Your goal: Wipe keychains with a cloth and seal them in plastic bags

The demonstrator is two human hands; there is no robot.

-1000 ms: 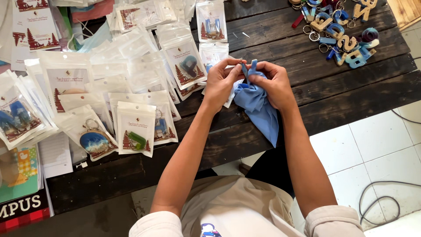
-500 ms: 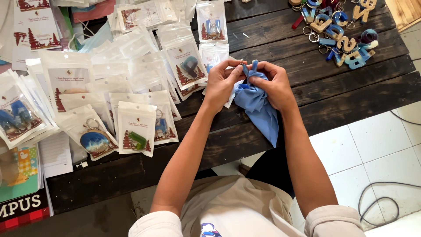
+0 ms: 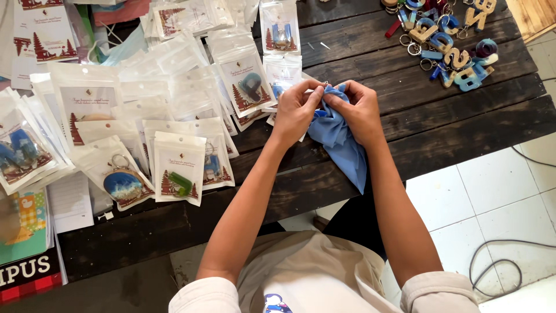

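My left hand (image 3: 298,110) and my right hand (image 3: 358,110) meet over the dark wooden table (image 3: 440,122), both closed on a light blue cloth (image 3: 341,148). The cloth is bunched between my fingers and hangs down over the table's front edge. A small metal ring pokes out at my fingertips; whatever it is attached to is wrapped in the cloth and hidden. Just left of my left hand lie packaged keychains (image 3: 249,87) in clear plastic bags.
Many clear bags with keychains (image 3: 179,174) cover the table's left half. A pile of loose blue and wooden letter keychains (image 3: 449,43) sits at the far right. Books (image 3: 26,255) lie at the left edge. A white tiled floor with a cable (image 3: 504,261) is at the right.
My hands keep working the cloth in the same spot; the fingers have shifted slightly. Nothing else has moved.
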